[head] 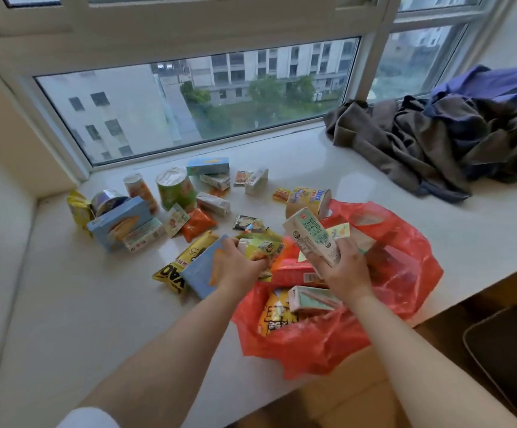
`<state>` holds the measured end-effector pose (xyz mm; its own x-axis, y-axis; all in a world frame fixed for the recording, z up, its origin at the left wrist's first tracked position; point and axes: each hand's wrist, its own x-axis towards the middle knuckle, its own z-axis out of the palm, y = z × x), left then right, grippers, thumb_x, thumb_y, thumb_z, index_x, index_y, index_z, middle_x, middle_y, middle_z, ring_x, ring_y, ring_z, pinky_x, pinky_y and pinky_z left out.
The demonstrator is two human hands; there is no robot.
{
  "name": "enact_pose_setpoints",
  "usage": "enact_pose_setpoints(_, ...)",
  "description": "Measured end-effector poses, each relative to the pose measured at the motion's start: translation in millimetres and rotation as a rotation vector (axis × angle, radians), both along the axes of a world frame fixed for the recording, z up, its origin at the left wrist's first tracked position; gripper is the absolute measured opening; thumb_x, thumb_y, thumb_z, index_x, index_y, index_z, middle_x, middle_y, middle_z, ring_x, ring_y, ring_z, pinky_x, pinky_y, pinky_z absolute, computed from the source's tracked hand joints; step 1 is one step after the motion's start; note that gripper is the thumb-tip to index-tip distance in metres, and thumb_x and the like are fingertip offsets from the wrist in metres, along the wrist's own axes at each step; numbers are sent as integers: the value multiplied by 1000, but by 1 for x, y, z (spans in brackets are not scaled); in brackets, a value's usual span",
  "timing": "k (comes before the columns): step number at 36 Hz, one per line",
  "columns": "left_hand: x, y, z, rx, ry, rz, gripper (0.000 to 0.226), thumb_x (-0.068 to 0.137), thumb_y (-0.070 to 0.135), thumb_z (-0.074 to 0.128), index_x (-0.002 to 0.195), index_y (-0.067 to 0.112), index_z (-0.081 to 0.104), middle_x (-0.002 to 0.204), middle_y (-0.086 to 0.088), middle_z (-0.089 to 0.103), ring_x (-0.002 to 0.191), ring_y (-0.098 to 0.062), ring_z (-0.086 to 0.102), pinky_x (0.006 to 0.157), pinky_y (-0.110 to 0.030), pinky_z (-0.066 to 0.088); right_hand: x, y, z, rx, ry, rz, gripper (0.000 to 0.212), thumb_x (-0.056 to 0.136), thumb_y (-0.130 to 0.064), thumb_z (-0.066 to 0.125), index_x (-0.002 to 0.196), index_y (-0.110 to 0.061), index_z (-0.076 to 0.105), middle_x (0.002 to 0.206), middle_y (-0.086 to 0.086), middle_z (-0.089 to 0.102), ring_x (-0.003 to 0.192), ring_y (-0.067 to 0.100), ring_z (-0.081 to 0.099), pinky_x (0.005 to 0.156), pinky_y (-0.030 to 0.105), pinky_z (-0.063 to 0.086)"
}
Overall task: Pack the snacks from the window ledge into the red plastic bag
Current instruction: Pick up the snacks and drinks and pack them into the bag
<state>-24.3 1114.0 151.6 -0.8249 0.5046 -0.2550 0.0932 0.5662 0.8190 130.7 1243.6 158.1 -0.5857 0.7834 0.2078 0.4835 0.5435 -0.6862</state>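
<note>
While the red plastic bag [399, 273] lies open on the pale window ledge [112, 304], the right hand [345, 270] holds a tall white-and-green drink carton [311, 236] above the bag's mouth, its fingers curled round the carton's lower end. Just left of the bag, the left hand [238, 264] grips a clutch of small yellow-green snack packets [261, 245], fingers pinched on them, over a flat light-blue box [200, 271] and a yellow-and-black snack pouch [180, 267]. Inside the bag sit a red box [294, 271], a pale green carton [311, 299] and a yellow packet [277, 316]. Farther back on the ledge stand a green cylindrical tub [175, 188], an orange packet [197, 223] and other small cartons. Crumpled dark clothing [436, 140] lies at the far right.
</note>
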Motion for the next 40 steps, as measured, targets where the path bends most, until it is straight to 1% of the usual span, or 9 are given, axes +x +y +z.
enact_pose_setpoints(4, 41, 29, 0, -48, -11, -14, 65, 72, 29, 78, 118, 12, 35, 101, -6, 51, 88, -23, 50, 73, -35, 44, 38, 27, -8, -73, -20, 39, 34, 78, -40, 71, 81, -10, 54, 84, 4, 51, 71, 18, 48, 54, 20, 36)
enact_pose_setpoints(8, 70, 45, -12, -116, -33, 14, 70, 74, 31, 73, 128, 11, 32, 115, -12, 50, 96, -29, 51, 77, -36, 45, 62, 47, -25, -174, -51, 125, 28, 78, -35, 73, 81, -15, 54, 83, 1, 50, 72, 16, 49, 55, 15, 33)
enact_pose_setpoints(12, 93, 45, -29, -212, -47, 52, 67, 74, 34, 72, 123, 14, 31, 113, -13, 55, 97, -33, 56, 81, -45, 50, 75, 58, -44, -271, -114, 183, 28, 79, -37, 72, 90, -15, 58, 93, 3, 55, 81, 18, 54, 62, 25, 42)
enact_pose_setpoints(15, 104, 43, -35, -269, -45, 73, 67, 74, 36, 74, 121, 13, 31, 102, -7, 54, 92, -30, 57, 79, -41, 51, 83, 63, -55, -306, -163, 196, 31, 79, -38, 71, 93, -13, 61, 95, 4, 57, 81, 20, 56, 65, 30, 45)
enact_pose_setpoints(19, 109, 45, -40, -315, -51, 95, 68, 72, 37, 75, 119, 15, 30, 103, -5, 54, 96, -29, 58, 78, -39, 50, 86, 72, -62, -306, -210, 246, 29, 79, -34, 71, 98, -14, 61, 97, 3, 58, 82, 18, 55, 61, 22, 40)
enact_pose_setpoints(24, 112, 57, -43, -400, 38, 90, 64, 74, 32, 73, 119, 13, 32, 111, -9, 59, 101, -31, 59, 77, -36, 47, 83, 80, -69, -241, -297, 263, 40, 79, -39, 70, 105, -12, 58, 105, 0, 53, 88, 17, 53, 67, 25, 41)
enact_pose_setpoints(29, 113, 67, -42, -471, 141, 86, 60, 81, 33, 67, 122, 14, 27, 115, -7, 57, 102, -29, 59, 69, -33, 41, 75, 86, -75, -177, -386, 223, 47, 79, -40, 69, 111, -9, 53, 125, 6, 48, 101, 22, 53, 71, 27, 40)
enact_pose_setpoints(34, 112, 68, -56, -458, 232, 92, 64, 80, 34, 68, 123, 17, 23, 125, -4, 49, 103, -27, 57, 76, -37, 48, 64, 91, -80, -158, -451, 228, 56, 81, -44, 65, 118, -6, 48, 138, 10, 40, 113, 28, 50, 83, 34, 44)
enact_pose_setpoints(40, 97, 69, -66, -380, 168, 227, 69, 78, 37, 72, 124, 19, 24, 132, -7, 47, 112, -30, 54, 84, -41, 48, 43, 92, -81, -105, -492, 209, 60, 81, -44, 63, 121, -3, 46, 137, 9, 39, 109, 30, 53, 82, 36, 47)
